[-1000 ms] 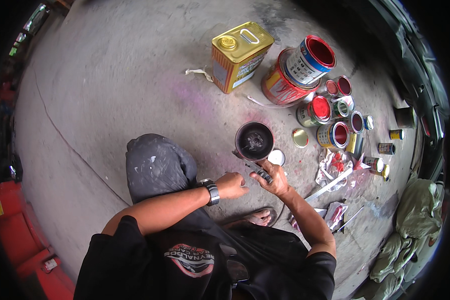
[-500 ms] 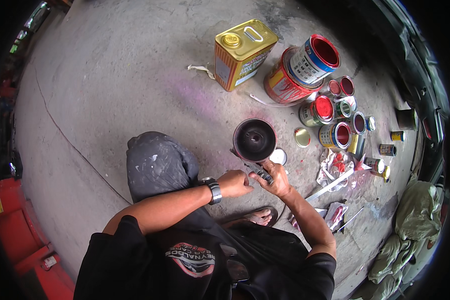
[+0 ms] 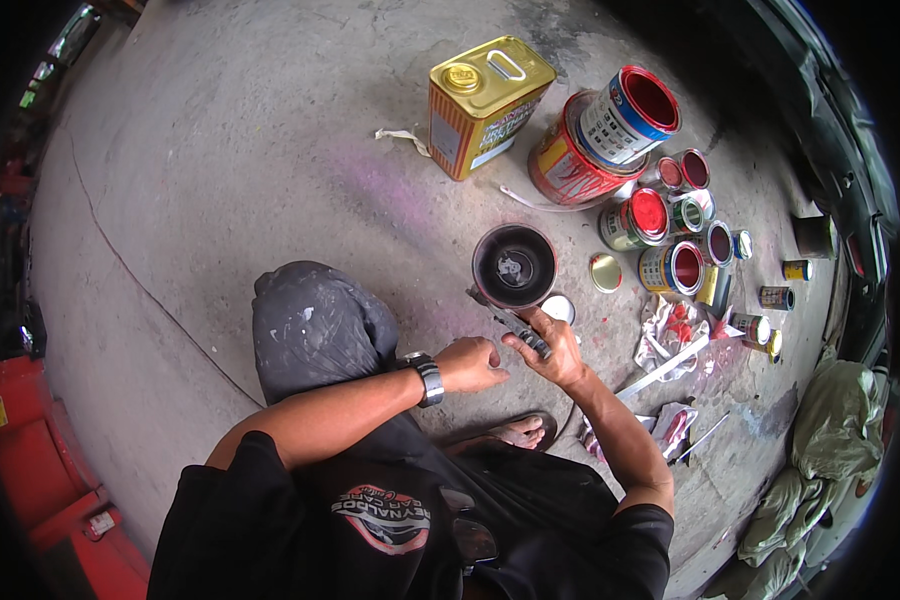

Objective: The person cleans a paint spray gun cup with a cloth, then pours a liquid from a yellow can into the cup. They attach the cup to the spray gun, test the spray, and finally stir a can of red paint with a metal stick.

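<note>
Down at the bottom of the frame the person crouches on the concrete floor (image 3: 220, 150), dark shirt and paint-flecked knee (image 3: 315, 325) filling the lower middle, a bare foot (image 3: 520, 432) showing just beneath the hands. Both forearms reach up toward the centre. The left hand (image 3: 470, 363), a wristwatch (image 3: 427, 378) on its wrist, is curled into a loose fist with nothing visible in it; whether it grips anything I cannot tell. Just to its right, the right hand (image 3: 550, 350) is closed around a dark slim tool (image 3: 515, 325) whose far end touches the rim of a black open can (image 3: 514, 265) standing just above centre. A small white lid (image 3: 558, 306) lies beside that can, a gold lid (image 3: 605, 272) slightly further right. Stained rags (image 3: 670, 330) and a flat stirring stick (image 3: 665, 367) lie to the right of the hands. Beyond, a cluster of small open cans of red paint (image 3: 660, 225) sits centre right. Farthest, at the upper middle, stand a gold rectangular tin (image 3: 485, 105) and two big red-splashed cans (image 3: 610, 135), one stacked tilted on the other.
</note>
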Motion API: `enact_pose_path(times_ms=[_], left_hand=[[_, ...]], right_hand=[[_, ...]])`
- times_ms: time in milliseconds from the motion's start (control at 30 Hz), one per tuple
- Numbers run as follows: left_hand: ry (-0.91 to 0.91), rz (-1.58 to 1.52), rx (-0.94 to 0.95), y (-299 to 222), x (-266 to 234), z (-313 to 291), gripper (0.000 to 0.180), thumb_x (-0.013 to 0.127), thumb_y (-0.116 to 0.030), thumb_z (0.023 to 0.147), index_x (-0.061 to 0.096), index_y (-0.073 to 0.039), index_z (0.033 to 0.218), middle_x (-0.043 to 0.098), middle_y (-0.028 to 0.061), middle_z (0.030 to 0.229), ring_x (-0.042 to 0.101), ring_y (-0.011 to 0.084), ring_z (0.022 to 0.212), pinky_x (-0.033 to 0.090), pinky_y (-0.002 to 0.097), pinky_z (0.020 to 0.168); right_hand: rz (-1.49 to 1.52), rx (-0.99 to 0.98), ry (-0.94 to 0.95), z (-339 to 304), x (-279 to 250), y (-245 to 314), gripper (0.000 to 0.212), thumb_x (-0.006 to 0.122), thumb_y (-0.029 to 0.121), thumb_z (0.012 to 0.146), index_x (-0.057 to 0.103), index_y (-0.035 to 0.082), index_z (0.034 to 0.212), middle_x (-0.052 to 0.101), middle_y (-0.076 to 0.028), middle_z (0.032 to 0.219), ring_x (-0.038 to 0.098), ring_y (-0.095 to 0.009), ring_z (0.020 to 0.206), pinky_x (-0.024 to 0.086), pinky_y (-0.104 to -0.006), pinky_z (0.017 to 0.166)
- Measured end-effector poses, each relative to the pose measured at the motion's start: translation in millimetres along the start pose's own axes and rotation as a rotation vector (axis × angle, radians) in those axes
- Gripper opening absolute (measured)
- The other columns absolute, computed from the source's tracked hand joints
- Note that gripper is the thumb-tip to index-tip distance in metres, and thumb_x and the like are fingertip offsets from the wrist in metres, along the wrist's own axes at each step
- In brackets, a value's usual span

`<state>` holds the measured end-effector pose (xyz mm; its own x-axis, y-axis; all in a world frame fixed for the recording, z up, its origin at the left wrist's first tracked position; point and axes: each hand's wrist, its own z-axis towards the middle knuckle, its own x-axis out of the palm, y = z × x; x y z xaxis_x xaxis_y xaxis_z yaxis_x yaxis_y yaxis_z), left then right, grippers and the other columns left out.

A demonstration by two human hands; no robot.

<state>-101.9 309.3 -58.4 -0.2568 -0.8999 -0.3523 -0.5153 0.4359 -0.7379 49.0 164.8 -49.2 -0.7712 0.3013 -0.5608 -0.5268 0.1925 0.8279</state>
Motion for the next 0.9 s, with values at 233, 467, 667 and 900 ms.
enact_pose_path(times_ms=[233, 467, 667, 900], left_hand=[[-0.003, -0.003, 0.021, 0, 1, 1, 0.049, 0.074, -0.039, 0.086, 0.071, 0.007, 0.104, 0.073, 0.0245, 0.1, 0.072, 0.0368, 0.095, 0.054, 0.0423, 0.086], [-0.006, -0.001, 0.019, 0, 1, 0, 0.05, 0.074, -0.039, 0.085, 0.071, 0.007, 0.103, 0.073, 0.0256, 0.099, 0.072, 0.0368, 0.094, 0.054, 0.0422, 0.085], [0.008, 0.006, 0.013, -1, -1, 0, 0.049, 0.075, -0.039, 0.085, 0.072, 0.006, 0.104, 0.073, 0.0256, 0.098, 0.072, 0.0364, 0.094, 0.055, 0.0422, 0.085], [0.018, -0.014, -0.003, -8, -4, -3, 0.052, 0.075, -0.039, 0.085, 0.07, 0.007, 0.108, 0.073, 0.0244, 0.098, 0.072, 0.0354, 0.094, 0.055, 0.0417, 0.085]], right_hand=[[-0.035, -0.003, 0.017, -2, -1, 0, 0.05, 0.08, 0.026, 0.087, 0.061, -0.002, 0.123, 0.07, -0.019, 0.107, 0.072, -0.038, 0.093, 0.057, -0.0407, 0.076], [-0.018, -0.003, 0.0, 1, -2, 6, 0.05, 0.08, 0.028, 0.087, 0.061, -0.004, 0.121, 0.07, -0.019, 0.108, 0.072, -0.038, 0.093, 0.057, -0.0409, 0.076], [-0.018, -0.024, -0.028, -1, 1, 1, 0.047, 0.079, 0.028, 0.088, 0.063, -0.002, 0.121, 0.07, -0.021, 0.108, 0.071, -0.04, 0.097, 0.056, -0.0409, 0.079], [0.411, 0.27, -0.084, 5, -20, 17, 0.041, 0.077, 0.034, 0.093, 0.066, -0.001, 0.111, 0.063, -0.003, 0.08, 0.056, -0.012, 0.07, 0.048, -0.0295, 0.065]])
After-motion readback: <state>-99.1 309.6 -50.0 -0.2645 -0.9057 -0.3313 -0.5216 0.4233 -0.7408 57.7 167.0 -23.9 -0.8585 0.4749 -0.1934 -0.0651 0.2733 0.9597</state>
